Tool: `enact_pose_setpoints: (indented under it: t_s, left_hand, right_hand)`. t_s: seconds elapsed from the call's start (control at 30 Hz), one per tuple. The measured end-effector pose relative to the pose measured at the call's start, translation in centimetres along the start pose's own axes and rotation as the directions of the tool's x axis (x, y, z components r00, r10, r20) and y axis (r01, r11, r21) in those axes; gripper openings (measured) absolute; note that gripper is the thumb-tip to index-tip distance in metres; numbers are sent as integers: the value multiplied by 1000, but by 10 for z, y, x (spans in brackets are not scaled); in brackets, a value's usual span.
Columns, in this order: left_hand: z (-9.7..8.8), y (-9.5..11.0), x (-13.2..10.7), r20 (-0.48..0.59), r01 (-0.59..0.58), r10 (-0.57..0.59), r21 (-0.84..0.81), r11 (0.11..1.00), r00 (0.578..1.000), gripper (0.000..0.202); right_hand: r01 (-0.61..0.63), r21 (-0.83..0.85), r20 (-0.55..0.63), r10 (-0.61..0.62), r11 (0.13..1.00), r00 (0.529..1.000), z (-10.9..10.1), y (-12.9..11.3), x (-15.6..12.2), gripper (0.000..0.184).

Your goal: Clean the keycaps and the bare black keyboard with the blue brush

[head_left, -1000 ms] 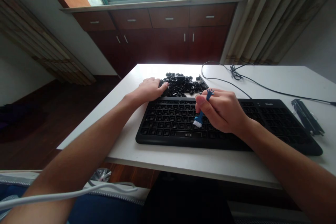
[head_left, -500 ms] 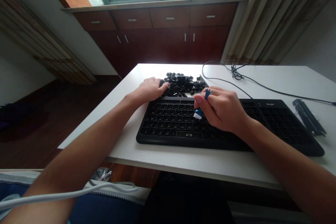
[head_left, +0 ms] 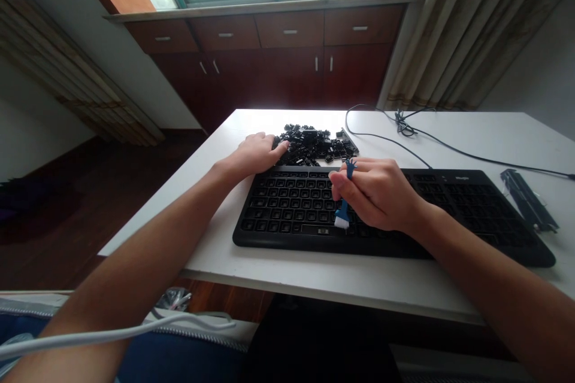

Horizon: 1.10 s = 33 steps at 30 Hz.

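Note:
A black keyboard (head_left: 278,210) with its keycaps off lies across the white table. My right hand (head_left: 381,194) is closed around a small blue brush (head_left: 343,213), whose white bristles point down at the lower key rows near the spacebar slot. I cannot tell whether the bristles touch the keyboard. My left hand (head_left: 255,154) rests at the keyboard's far left corner with thumb and fingers apart. Its fingertips reach the edge of a heap of loose black keycaps (head_left: 308,142) and are partly hidden there.
A black cable (head_left: 471,154) with a bundled coil runs across the back right of the white table (head_left: 206,260). A dark strip-like piece (head_left: 529,200) lies by the keyboard's right end. A white cord (head_left: 112,333) crosses below my left forearm.
My right hand has moved slightly toward me, taking the brush from the middle key rows down to the lower ones. My left hand stays in place.

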<state>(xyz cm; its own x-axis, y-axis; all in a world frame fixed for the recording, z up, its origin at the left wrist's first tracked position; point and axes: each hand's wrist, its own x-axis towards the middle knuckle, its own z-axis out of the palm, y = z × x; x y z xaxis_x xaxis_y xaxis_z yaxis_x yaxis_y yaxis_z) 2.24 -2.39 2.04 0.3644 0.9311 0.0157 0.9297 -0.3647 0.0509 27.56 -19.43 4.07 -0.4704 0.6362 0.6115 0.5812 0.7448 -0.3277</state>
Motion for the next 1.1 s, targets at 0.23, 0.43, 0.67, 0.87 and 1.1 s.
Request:
enact_pose_setpoints:
  t_s: [0.23,0.43,0.67,0.87,1.1]
  left_hand:
    - [-1,-1,0,-6,-2,2,4,1000,1000,78]
    - [-2,-1,0,4,-26,26,5,1000,1000,81]
    - [3,-4,2,-10,-32,32,-10,999,999,83]
    - [10,-11,7,-21,-32,32,-9,999,999,86]
    - [10,-10,5,-25,-21,20,-29,999,999,88]
  right_hand:
    - [-49,-81,-85,42,995,996,3,3,1,55]
    - [-45,-69,-101,38,997,994,2,4,1,57]
    - [-30,-25,-88,28,999,996,0,5,0,57]
    - [-69,160,-124,89,985,988,-3,3,1,53]
    - [-56,99,-84,64,993,994,-1,9,0,46]
